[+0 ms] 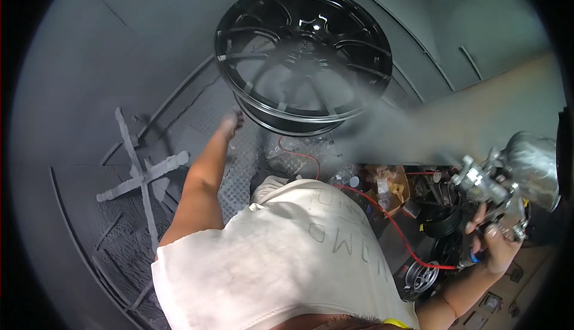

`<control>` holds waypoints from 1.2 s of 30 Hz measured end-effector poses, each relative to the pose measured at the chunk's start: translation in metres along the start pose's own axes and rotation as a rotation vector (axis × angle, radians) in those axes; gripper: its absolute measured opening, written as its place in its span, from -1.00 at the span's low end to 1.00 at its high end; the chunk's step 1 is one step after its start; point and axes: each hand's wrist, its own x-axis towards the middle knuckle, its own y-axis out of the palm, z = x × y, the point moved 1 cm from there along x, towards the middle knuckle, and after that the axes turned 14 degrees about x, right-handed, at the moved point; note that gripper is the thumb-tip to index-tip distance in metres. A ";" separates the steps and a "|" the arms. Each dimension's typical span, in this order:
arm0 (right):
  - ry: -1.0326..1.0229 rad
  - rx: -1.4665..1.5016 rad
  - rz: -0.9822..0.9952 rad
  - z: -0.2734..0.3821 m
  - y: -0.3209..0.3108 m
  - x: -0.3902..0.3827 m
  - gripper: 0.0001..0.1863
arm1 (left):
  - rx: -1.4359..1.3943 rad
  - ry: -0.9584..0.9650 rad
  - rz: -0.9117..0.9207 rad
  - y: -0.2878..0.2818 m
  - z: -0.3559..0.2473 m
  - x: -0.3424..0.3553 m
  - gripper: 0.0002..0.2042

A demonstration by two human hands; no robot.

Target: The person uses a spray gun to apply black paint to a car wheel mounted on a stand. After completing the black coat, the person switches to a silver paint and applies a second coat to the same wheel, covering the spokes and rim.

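Note:
A glossy black multi-spoke car wheel point(311, 111) is held up in front of me, its face tilted upward. On the right, my right hand point(495, 247) is closed around the handle of a metal spray gun point(487, 183). The gun carries a silver cup point(532, 171), and a red hose point(412, 249) runs to its handle. Pale mist spreads from the nozzle across the wheel's spokes. My left hand point(231, 124) is by the wheel's lower left edge. Its fingers look bent, but whether they touch or hold anything is unclear. Whatever supports the wheel is hidden.
To the left stands a cross-shaped stand point(142, 177) coated in grey paint. Grey walls point(89, 78) curve around the wheel. An open cardboard box point(397, 186) with clutter, a dark tyre point(441, 225) and a silver wheel point(422, 277) lie at the lower right.

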 end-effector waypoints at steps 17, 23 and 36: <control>-0.045 -0.242 -0.092 0.032 -0.016 0.027 -0.52 | -0.269 -0.132 0.577 0.190 -0.005 -0.170 -0.74; 0.020 -0.144 -0.095 0.031 -0.017 0.017 -0.30 | -0.405 -0.180 0.424 0.173 -0.006 -0.135 -0.80; -0.112 -0.173 -0.138 0.027 -0.010 0.015 -0.49 | -0.356 -0.183 0.472 0.176 -0.011 -0.138 -0.80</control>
